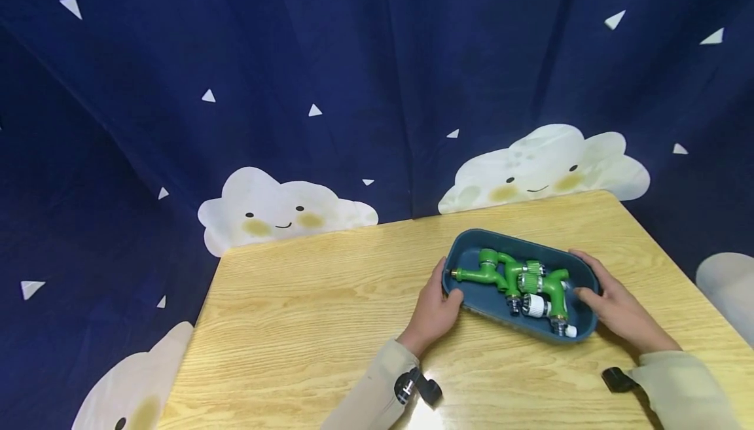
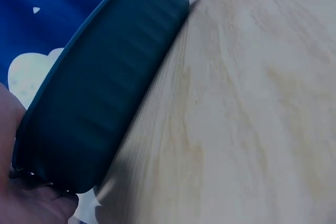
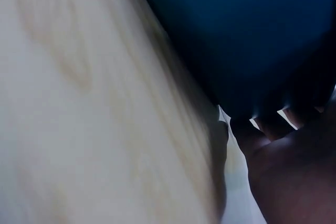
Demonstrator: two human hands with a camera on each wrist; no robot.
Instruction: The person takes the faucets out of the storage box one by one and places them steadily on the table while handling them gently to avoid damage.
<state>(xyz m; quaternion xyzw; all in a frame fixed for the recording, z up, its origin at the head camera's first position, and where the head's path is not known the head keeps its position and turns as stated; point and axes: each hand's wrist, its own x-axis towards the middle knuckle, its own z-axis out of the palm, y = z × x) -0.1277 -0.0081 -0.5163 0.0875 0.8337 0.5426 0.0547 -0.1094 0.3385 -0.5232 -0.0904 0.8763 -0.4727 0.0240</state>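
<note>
A dark teal plastic bin [image 1: 489,302], oblong with rounded ends, is held by both hands on the right half of the table. My left hand [image 1: 434,309] grips its left end, thumb over the rim and fingers along the outer wall. At the opposite end my right hand [image 1: 618,305] holds it the same way, its thumb reaching inside. In the bin lie several green plastic taps; one tap [image 1: 483,275] points its brass-tipped end left, and another tap [image 1: 555,296] lies on the right beside a white ribbed knob [image 1: 535,305]. In the left wrist view the bin's side wall [image 2: 100,82] shows close over the table.
The light wooden table [image 1: 306,312] stretches out left of the bin. Behind it hangs a dark blue curtain [image 1: 330,50] with white triangles and smiling clouds. Black straps with wrist cameras [image 1: 415,385] sit on both sleeves.
</note>
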